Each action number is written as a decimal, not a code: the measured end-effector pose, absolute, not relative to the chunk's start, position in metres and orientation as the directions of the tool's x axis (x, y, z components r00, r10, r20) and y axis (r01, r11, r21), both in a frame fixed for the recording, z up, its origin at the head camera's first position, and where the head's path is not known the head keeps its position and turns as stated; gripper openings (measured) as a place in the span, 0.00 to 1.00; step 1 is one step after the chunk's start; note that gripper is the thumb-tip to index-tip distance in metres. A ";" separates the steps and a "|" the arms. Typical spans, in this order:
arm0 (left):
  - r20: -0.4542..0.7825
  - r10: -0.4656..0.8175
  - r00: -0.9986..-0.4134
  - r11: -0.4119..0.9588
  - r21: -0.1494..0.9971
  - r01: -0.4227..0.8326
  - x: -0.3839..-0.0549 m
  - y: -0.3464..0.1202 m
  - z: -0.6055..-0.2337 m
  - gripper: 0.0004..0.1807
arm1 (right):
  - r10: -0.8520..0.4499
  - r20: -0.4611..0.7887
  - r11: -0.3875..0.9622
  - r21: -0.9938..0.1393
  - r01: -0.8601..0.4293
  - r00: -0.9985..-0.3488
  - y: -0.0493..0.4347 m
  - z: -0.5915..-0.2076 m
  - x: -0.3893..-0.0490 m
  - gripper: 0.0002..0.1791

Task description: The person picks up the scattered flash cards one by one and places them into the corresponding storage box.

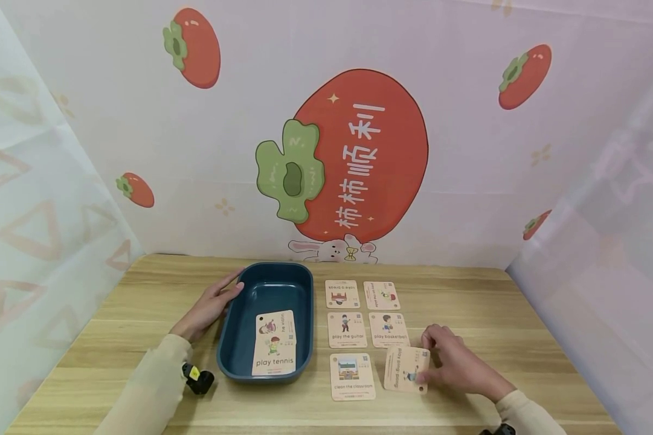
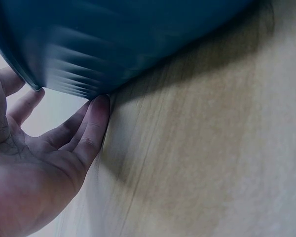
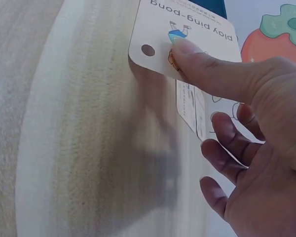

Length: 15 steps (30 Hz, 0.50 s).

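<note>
Ping-pong card, one of eight cards in view, is pinched between the right hand's thumb and fingers, raised off the table at the near right, beside one classroom card. To their left stands one blue tray holding two cards: a tennis card overlapping a violin card. One left hand grips the tray's left side toward its far end, thumb at the rim, fingers against the outer wall. Farther back lie one guitar card and one basketball card; beyond them, one upside-down card and one sideways card. Behind, the backdrop shows five red fruits, one large, and one white rabbit.
</note>
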<state>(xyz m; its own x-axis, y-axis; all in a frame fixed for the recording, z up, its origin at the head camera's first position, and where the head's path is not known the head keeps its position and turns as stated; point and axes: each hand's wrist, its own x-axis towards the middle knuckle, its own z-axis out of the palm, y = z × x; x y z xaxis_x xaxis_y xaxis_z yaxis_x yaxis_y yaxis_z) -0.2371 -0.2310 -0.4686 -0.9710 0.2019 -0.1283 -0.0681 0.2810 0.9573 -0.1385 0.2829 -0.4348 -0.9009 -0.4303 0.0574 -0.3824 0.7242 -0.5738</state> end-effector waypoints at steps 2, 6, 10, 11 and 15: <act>-0.125 0.205 -0.971 0.286 0.956 -0.063 -0.237 -0.231 -0.469 0.37 | -0.434 0.061 0.709 -0.593 -0.382 -0.899 0.284 -0.433 -0.138 0.29; -0.130 0.195 -0.972 0.288 0.955 -0.070 -0.237 -0.230 -0.470 0.36 | -0.444 0.094 0.698 -0.588 -0.409 -0.891 0.286 -0.437 -0.139 0.25; -0.125 0.192 -0.973 0.289 0.955 -0.065 -0.237 -0.231 -0.469 0.37 | -0.474 0.179 0.679 -0.549 -0.488 -0.862 0.288 -0.439 -0.140 0.18; -0.128 0.188 -0.974 0.283 0.957 -0.071 -0.237 -0.231 -0.469 0.37 | -0.482 0.203 0.672 -0.539 -0.508 -0.852 0.288 -0.439 -0.140 0.16; -0.119 0.197 -0.973 0.282 0.957 -0.060 -0.237 -0.232 -0.470 0.37 | -0.498 0.244 0.634 -0.552 -0.542 -0.832 0.288 -0.439 -0.141 0.08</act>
